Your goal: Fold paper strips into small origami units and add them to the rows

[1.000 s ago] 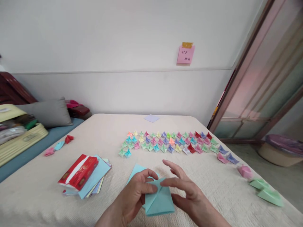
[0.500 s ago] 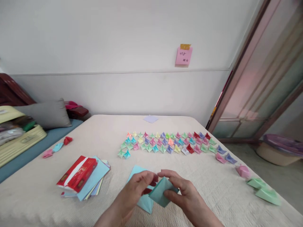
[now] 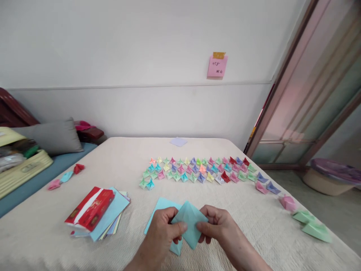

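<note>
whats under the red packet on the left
Under the red packet lies a stack of paper sheets: a light blue sheet on top, with pale yellow and purple edges poking out beneath. The packet covers much of the stack; that part cannot be seen.

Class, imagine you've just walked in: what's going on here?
A person's left hand and right hand together hold a folded light-blue paper, thumbs on its face. Another light-blue sheet lies partly hidden behind the left hand. Beyond stand rows of small folded paper shapes. To the left, a red packet rests on stacked coloured sheets.
</note>
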{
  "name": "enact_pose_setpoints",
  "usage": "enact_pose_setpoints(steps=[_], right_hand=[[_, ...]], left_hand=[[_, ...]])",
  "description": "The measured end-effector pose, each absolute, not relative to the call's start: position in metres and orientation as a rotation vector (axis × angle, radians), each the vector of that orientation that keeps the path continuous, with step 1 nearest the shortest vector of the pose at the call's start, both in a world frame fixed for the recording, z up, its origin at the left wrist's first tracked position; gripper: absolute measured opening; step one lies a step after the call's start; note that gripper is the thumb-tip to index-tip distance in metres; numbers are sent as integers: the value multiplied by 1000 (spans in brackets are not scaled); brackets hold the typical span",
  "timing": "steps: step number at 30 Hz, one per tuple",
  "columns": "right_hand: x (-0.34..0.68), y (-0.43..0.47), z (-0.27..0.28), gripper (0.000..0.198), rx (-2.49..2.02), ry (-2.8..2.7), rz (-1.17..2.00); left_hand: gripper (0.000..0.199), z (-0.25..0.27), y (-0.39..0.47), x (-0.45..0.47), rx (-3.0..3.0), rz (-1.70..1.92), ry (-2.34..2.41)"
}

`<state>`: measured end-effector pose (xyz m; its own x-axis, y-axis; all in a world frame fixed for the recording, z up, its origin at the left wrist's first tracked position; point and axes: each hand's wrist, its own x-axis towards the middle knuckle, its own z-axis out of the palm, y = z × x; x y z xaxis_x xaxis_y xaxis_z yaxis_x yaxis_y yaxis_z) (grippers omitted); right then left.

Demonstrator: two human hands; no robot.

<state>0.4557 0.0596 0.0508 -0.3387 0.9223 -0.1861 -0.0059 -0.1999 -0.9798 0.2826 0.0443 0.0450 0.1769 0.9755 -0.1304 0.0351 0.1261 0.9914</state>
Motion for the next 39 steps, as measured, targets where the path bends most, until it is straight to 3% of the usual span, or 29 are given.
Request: enact_pose_setpoints(steps=[8, 13, 20, 28, 34, 39], right_hand=[[456, 57, 53, 14, -1117, -1243, 1580], [459, 54, 52, 3, -1052, -1207, 1497], [465, 51, 50, 25, -855, -1186, 1541], [465, 52, 47, 14, -858, -1173, 1502], [461, 52, 52, 27, -910, -1154, 1511], [453, 50, 60, 14, -1053, -1206, 1449]], left_hand=[[11, 48, 39, 285, 1164, 1058, 1105], [15, 44, 40, 284, 1100, 1170, 1080], [20, 52, 32, 274, 1346, 1225, 980], [23, 67, 28, 267, 1704, 1165, 983], [19, 62, 33, 272, 1529, 1118, 1021], [18, 54, 34, 278, 1344, 1068, 1070]])
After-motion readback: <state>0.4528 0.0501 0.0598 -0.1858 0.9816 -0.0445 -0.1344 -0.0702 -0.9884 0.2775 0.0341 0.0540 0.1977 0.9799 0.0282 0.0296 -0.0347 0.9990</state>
